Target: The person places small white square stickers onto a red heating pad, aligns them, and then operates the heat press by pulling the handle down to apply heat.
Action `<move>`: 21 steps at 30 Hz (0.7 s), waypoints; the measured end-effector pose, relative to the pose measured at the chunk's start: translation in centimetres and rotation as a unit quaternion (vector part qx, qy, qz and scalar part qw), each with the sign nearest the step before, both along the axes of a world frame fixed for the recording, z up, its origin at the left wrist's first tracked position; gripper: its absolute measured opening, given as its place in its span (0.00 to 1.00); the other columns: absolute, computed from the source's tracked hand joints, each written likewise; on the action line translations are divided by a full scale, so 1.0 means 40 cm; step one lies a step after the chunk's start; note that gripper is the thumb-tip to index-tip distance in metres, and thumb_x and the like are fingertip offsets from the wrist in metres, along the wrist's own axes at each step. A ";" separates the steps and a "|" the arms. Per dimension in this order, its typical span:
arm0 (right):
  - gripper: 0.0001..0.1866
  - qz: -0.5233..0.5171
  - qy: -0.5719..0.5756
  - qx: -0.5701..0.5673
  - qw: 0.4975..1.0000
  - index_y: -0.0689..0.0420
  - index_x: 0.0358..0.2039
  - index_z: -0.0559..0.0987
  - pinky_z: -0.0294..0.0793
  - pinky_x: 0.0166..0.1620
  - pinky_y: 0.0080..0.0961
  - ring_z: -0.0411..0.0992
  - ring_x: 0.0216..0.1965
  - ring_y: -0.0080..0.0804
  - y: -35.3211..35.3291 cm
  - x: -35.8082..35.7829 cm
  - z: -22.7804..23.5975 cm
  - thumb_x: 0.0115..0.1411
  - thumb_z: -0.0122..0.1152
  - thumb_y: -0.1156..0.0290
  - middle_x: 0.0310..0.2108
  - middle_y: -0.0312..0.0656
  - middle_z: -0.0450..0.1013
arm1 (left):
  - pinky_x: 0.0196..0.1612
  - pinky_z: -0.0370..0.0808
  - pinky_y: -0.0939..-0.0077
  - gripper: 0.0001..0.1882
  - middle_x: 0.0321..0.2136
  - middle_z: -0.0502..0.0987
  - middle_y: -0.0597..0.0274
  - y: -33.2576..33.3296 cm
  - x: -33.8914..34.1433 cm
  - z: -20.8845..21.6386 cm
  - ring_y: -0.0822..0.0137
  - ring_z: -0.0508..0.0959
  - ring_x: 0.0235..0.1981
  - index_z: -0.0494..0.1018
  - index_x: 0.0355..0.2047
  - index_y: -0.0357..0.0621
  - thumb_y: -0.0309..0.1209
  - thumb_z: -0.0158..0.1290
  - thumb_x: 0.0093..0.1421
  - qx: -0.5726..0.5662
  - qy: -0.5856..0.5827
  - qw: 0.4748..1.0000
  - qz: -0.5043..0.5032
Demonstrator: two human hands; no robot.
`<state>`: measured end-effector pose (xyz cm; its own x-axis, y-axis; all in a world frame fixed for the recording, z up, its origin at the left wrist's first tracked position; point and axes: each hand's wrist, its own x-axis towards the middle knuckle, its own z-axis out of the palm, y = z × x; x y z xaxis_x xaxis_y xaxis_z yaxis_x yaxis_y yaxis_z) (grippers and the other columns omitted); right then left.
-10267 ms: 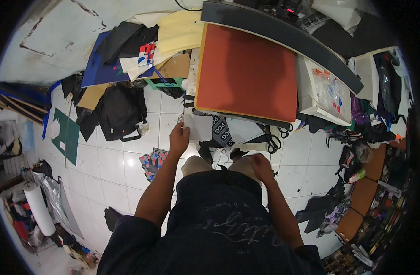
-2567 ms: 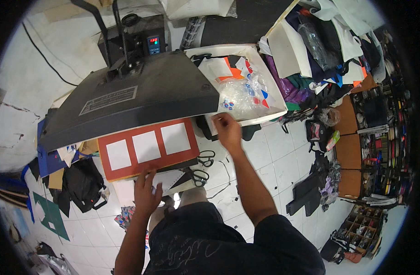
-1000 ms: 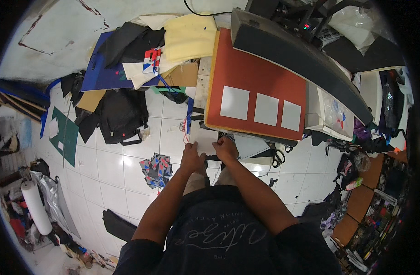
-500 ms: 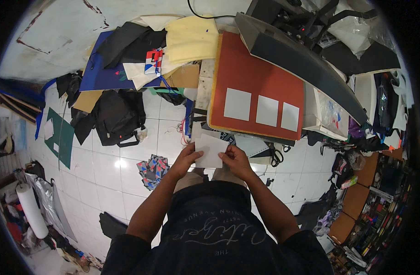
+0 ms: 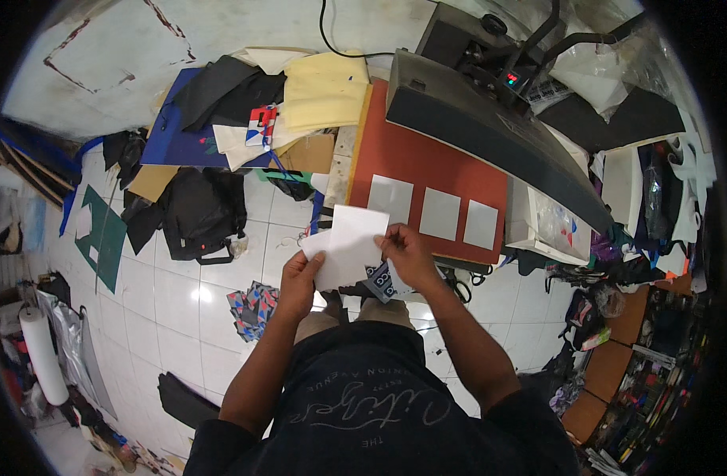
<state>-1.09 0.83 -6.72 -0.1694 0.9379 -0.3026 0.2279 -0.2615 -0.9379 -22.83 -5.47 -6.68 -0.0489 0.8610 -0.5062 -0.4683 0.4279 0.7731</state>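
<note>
In front of my body, several white rectangular sheets overlap between my hands. My left hand (image 5: 300, 279) is closed on the lower left part of the white sheets (image 5: 333, 268), thumb on top. At their right edge, my right hand (image 5: 407, 254) pinches the uppermost white sheet (image 5: 360, 230). Below my right hand, a grey-blue piece with pale lettering (image 5: 379, 283) shows partly. Beyond lies a red-brown press pad (image 5: 455, 152) bearing three white squares, the left one (image 5: 390, 193) partly behind my sheets. The black upper plate of the heat press (image 5: 490, 127) is raised over it.
Left of the pad are a yellow cloth (image 5: 324, 91), dark fabric and a blue board (image 5: 177, 147). On the tiled floor sit a black bag (image 5: 203, 210) and a pile of patterned pieces (image 5: 254, 309). A white box (image 5: 542, 226) stands right of the pad.
The sheets have spread apart; the upper one now sticks up beyond the others. My right hand has moved up and slightly right, my left hand slightly left. The view has shifted a little.
</note>
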 end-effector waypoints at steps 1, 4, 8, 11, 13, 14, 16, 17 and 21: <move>0.10 0.007 -0.015 0.011 1.000 0.59 0.32 0.75 0.69 0.33 0.22 0.68 0.27 0.22 0.035 0.013 0.007 0.60 0.61 0.65 0.25 0.36 0.72 | 0.40 0.74 0.78 0.12 0.37 0.79 0.61 0.001 -0.004 0.000 0.73 0.77 0.36 0.74 0.46 0.37 0.30 0.50 0.64 0.003 -0.001 1.000 0.017; 0.13 0.000 -0.073 0.012 0.997 0.61 0.34 0.76 0.70 0.34 0.24 0.69 0.27 0.25 0.164 0.044 0.060 0.60 0.60 0.62 0.25 0.35 0.72 | 0.40 0.74 0.77 0.13 0.37 0.79 0.61 -0.007 -0.025 -0.009 0.73 0.77 0.35 0.74 0.45 0.37 0.31 0.51 0.64 0.011 0.007 0.998 0.059; 0.17 -0.068 -0.068 0.031 0.995 0.59 0.39 0.76 0.69 0.33 0.21 0.67 0.30 0.21 0.384 0.141 -0.003 0.58 0.63 0.59 0.29 0.33 0.70 | 0.40 0.73 0.77 0.13 0.37 0.79 0.61 -0.033 -0.040 -0.024 0.73 0.77 0.35 0.74 0.45 0.37 0.31 0.51 0.63 -0.031 0.043 0.995 0.088; 0.21 -0.081 -0.151 0.072 0.983 0.59 0.46 0.75 0.70 0.43 0.25 0.71 0.38 0.28 0.485 0.153 -0.085 0.58 0.63 0.58 0.38 0.39 0.74 | 0.40 0.72 0.78 0.12 0.36 0.79 0.61 -0.066 -0.067 -0.041 0.73 0.77 0.35 0.74 0.44 0.38 0.31 0.52 0.63 -0.063 0.081 0.991 0.085; 0.24 -0.089 -0.273 0.167 0.943 0.59 0.50 0.74 0.68 0.49 0.29 0.71 0.45 0.36 0.498 0.146 -0.132 0.58 0.63 0.58 0.46 0.44 0.73 | 0.40 0.71 0.79 0.11 0.35 0.79 0.62 -0.082 -0.080 -0.051 0.73 0.76 0.35 0.74 0.43 0.38 0.31 0.52 0.63 -0.076 0.075 0.990 0.088; 0.26 -0.092 -0.334 0.212 0.914 0.59 0.52 0.73 0.68 0.52 0.31 0.71 0.49 0.39 0.502 0.144 -0.148 0.57 0.63 0.58 0.50 0.46 0.72 | 0.40 0.71 0.79 0.11 0.35 0.79 0.62 -0.088 -0.084 -0.057 0.74 0.76 0.35 0.74 0.42 0.38 0.31 0.52 0.63 -0.083 0.071 0.990 0.088; 0.28 -0.029 -0.365 0.160 0.917 0.58 0.55 0.71 0.63 0.58 0.35 0.66 0.57 0.46 0.503 0.105 -0.094 0.58 0.61 0.55 0.56 0.48 0.68 | 0.39 0.71 0.80 0.10 0.35 0.79 0.62 -0.105 -0.103 -0.062 0.74 0.76 0.35 0.74 0.41 0.38 0.30 0.52 0.63 -0.092 0.056 0.987 0.115; 0.28 -0.028 -0.369 0.141 0.918 0.57 0.55 0.71 0.63 0.58 0.35 0.65 0.57 0.46 0.509 0.114 -0.095 0.58 0.60 0.55 0.56 0.48 0.68 | 0.39 0.71 0.80 0.10 0.35 0.79 0.62 -0.100 -0.099 -0.059 0.74 0.76 0.34 0.74 0.41 0.38 0.30 0.52 0.63 -0.087 0.057 0.988 0.110; 0.27 -0.052 -0.402 0.146 0.903 0.55 0.54 0.73 0.64 0.58 0.36 0.65 0.57 0.46 0.512 0.122 -0.136 0.58 0.59 0.53 0.56 0.47 0.68 | 0.38 0.72 0.80 0.10 0.36 0.79 0.62 -0.099 -0.109 -0.067 0.74 0.77 0.34 0.74 0.42 0.38 0.31 0.52 0.63 -0.086 0.067 0.989 0.098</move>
<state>3.77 21.30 -12.16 0.0880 0.9958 -0.0269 0.8535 -0.0893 -0.5134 -27.18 -9.43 -9.37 -0.2831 0.7296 -0.6225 -0.4534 0.4702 0.7572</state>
